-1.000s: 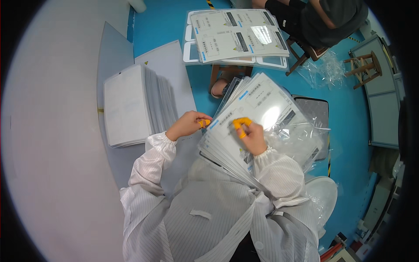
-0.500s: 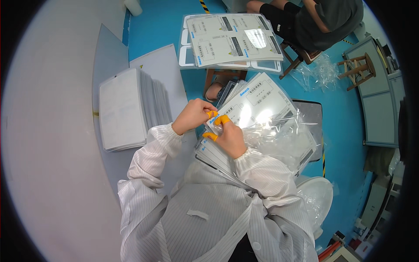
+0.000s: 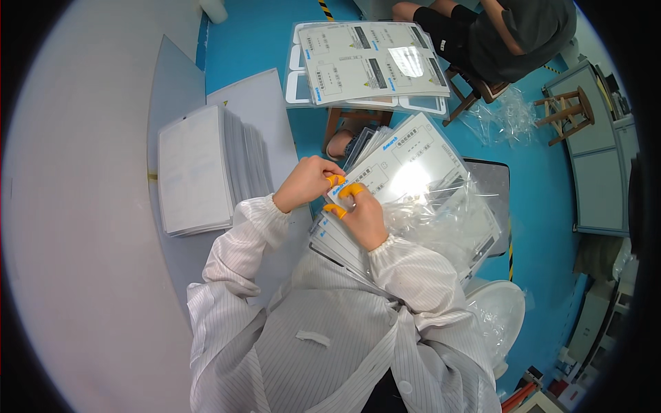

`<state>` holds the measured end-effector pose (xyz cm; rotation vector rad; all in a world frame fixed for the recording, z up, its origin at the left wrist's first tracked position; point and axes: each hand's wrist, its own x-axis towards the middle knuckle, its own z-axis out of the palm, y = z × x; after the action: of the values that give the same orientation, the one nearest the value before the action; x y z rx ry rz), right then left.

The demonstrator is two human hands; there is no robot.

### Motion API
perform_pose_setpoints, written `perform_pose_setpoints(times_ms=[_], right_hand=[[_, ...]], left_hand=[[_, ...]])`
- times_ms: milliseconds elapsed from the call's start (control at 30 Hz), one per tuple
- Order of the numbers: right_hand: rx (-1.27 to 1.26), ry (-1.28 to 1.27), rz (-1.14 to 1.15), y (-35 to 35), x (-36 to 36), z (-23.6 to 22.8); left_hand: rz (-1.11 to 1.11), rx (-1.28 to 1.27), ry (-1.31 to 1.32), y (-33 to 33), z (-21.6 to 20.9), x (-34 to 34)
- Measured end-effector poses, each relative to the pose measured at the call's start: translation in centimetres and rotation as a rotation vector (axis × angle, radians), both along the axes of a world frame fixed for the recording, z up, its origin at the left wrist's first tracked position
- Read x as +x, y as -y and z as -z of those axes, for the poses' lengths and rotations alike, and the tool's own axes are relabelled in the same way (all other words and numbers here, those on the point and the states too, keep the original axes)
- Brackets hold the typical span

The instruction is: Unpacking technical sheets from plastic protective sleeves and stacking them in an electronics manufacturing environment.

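My left hand (image 3: 308,183), an orange finger cot on a fingertip, pinches the left corner of a white printed plastic sheet (image 3: 413,151). Just beside it, my right hand (image 3: 365,221) has its cot-covered thumb and forefinger bent around the sheet's near edge, forefinger on top. What lies between those right fingertips is partly hidden. Crumpled clear film (image 3: 434,213) covers the sheet's right part, next to my right wrist. Underneath, a fanned pile of similar sheets (image 3: 344,249) rests in front of my body.
A tall stack of white-faced sheets (image 3: 191,172) stands on a grey surface (image 3: 251,96) at left. Ahead, more printed sheets (image 3: 372,62) lie on a stool. A person (image 3: 516,34) sits at far right, near loose film (image 3: 499,117) and a wooden stool (image 3: 566,113).
Both hands keep their hold at the sheet's corner, with only slight finger movement. The whole view has shifted a little.
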<state>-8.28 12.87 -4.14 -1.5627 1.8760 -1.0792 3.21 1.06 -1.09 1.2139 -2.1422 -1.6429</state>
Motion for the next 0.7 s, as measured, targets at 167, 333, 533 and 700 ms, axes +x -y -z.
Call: perform_pose_setpoints(times_ms=[167, 333, 533, 700], right_hand=[[-0.03, 0.124, 0.128, 0.6, -1.7, 1.4], [0.003, 0.058, 0.018, -0.1, -0.6, 0.8], [0.047, 0.196, -0.041, -0.2, -1.9, 2.1], [-0.21, 1.241, 0.319, -0.1, -7.6, -0.2]], left_hand=[[0.021, -0.018, 0.019, -0.2, -0.2, 0.2], [0.005, 0.002, 0.028, -0.1, -0.2, -0.1], [0.126, 0.297, -0.19, 0.3, 1.0, 1.7], [0.066, 0.502, -0.171, 1.5, 2.7, 2.3]])
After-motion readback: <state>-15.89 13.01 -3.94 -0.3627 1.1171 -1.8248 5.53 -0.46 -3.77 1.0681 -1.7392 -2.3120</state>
